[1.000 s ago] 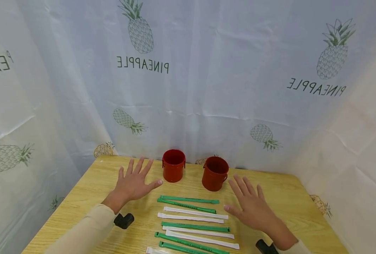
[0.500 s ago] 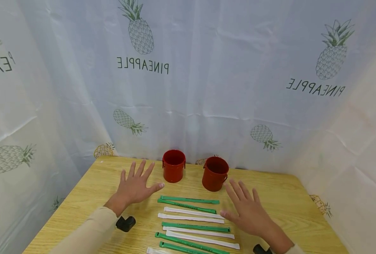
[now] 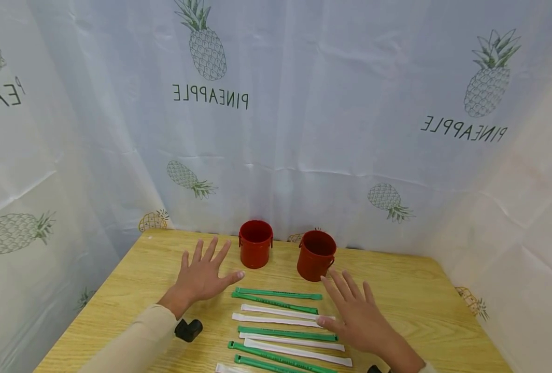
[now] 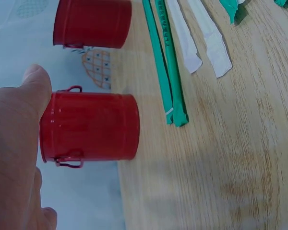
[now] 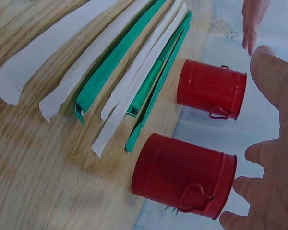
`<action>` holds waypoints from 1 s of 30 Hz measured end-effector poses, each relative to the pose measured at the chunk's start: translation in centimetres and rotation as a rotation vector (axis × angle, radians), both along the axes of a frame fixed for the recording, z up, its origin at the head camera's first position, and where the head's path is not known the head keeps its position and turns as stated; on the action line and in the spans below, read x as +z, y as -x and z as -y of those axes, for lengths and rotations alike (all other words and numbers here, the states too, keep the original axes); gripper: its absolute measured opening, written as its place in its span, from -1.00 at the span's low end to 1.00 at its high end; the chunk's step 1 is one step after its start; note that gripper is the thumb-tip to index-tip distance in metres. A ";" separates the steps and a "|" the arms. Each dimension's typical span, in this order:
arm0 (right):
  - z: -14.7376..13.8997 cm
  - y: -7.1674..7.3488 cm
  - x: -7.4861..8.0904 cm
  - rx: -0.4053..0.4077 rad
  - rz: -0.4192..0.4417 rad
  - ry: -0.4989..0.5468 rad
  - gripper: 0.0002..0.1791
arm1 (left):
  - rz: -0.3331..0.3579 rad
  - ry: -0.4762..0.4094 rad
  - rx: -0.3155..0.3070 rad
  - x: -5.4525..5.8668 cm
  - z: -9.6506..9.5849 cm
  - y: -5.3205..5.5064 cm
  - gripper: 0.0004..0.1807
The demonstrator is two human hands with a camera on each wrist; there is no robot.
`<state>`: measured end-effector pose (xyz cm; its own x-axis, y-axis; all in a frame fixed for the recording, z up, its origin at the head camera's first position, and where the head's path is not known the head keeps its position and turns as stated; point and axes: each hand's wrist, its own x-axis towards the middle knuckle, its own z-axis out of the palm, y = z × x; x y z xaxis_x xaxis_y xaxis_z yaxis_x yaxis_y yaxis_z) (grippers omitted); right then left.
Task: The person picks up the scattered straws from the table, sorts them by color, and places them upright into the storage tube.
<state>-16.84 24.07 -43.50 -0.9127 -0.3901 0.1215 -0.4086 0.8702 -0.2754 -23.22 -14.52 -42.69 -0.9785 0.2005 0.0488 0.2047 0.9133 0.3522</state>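
My left hand (image 3: 203, 278) hovers with spread fingers at the left of the table, near the left red bucket (image 3: 255, 244), and holds nothing. On the other side my right hand (image 3: 361, 317) is spread too, its thumb overlapping the end of a white paper-wrapped straw (image 3: 280, 320) in the head view. The right red bucket (image 3: 316, 256) stands just beyond its fingertips. Between the hands lie several wrapped straws in a rough stack of rows, some green, like this green wrapped straw (image 3: 287, 333), others white. Both buckets are upright, with small side handles, and look hollow from above.
A wooden table (image 3: 397, 274) carries everything. Behind it and at both sides hangs a pale curtain (image 3: 294, 129) printed with pineapples. The lowest straws run past the bottom edge of the head view.
Both hands have drifted inward: the left slightly right and down, the right leftward and down toward the straws. Buckets and straws have stayed where they were.
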 end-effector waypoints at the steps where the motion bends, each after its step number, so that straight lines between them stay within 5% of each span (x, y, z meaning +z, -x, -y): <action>1: 0.0 0.0 -0.1 0.001 0.010 0.008 -0.01 | 0.000 0.001 -0.001 0.0 -0.1 0.0 0.05; 22: 1.5 -0.7 -0.5 0.039 0.081 -0.038 0.00 | 0.010 0.005 -0.012 -1.0 -1.2 0.6 0.06; 30: 2.6 -1.2 -0.4 0.104 0.082 -0.018 -0.03 | 0.013 -0.072 -0.024 -1.7 -1.7 1.5 0.10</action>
<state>-15.60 21.46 -43.87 -0.8737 -0.4847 0.0402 -0.4737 0.8293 -0.2966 -24.68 -12.83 -44.40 -0.9741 0.2202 0.0512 0.2211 0.8804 0.4195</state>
